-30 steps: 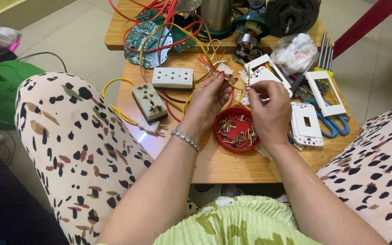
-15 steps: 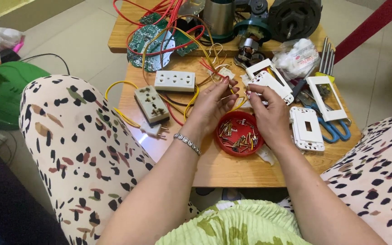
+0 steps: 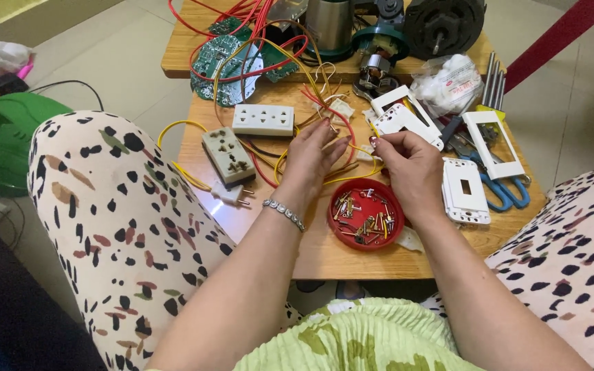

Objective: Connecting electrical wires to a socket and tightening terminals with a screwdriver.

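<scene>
My left hand [image 3: 315, 159] lies flat with its fingers spread on a tangle of red and yellow wires [image 3: 324, 113] in the middle of the small wooden table [image 3: 352, 257]. A beaded bracelet [image 3: 284, 213] circles that wrist. My right hand [image 3: 414, 168] is beside it, thumb and forefinger pinched on the end of a yellow wire [image 3: 360, 177] that loops under both hands. A round red dish [image 3: 366, 214] with several screws and small brass parts sits just in front of the two hands.
A white socket strip [image 3: 262, 119], a beige socket [image 3: 228, 154] with its plug [image 3: 234, 196], white faceplates [image 3: 465, 190], blue scissors [image 3: 503, 196] and a plastic bag [image 3: 448, 82] crowd the table. Behind lie a green circuit board [image 3: 225, 62], a metal pot [image 3: 328, 24] and a motor [image 3: 445, 24]. Patterned knees flank the table.
Both hands were joined over the red dish. They have moved farther onto the table and parted, the left spreading onto the wires, the right pinching the yellow wire.
</scene>
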